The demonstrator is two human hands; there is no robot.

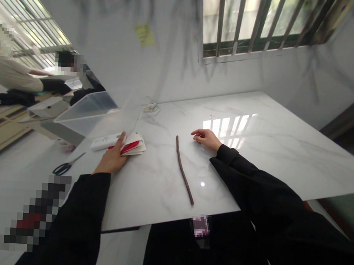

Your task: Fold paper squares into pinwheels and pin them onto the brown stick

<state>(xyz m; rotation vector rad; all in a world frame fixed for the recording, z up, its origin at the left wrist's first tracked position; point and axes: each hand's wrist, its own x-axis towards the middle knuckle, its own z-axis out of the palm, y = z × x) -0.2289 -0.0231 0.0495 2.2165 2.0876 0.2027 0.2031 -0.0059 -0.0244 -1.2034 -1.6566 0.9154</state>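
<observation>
On the floor off the left edge of the white marble-patterned table [253,153] lies a pair of black-handled scissors [67,165]. Farther back on the left, beyond the table, two people sit at another work surface, their faces obscured. A clear plastic rectangular bin [85,111] stands at the table's far left corner, tilted so that its open top faces the left.

Near the left edge, a white oblong remote-like device [106,141] lies flat, and just beside it, touching on its right, is a small stack of white and red paper cards [132,145]. The left hand [113,157] rests on this stack, thumb stretched up along the boundary between the device and the cards, fingers pressing down on the red and white sheets rather than closing around them.

A white coiled cable with a small plug [151,107] sits at the far edge, against the wall. Toward the middle of the table, a thin, long, brown, slightly curved stick [183,171] lies flat, running from the centre toward the near edge, clear of both hands.

To the right of the stick's far end, the right hand [206,138] rests on the table top, fingers loosely curled, holding nothing. Beyond it, two tiny pale objects [212,116] lie near the window's reflection.
</observation>
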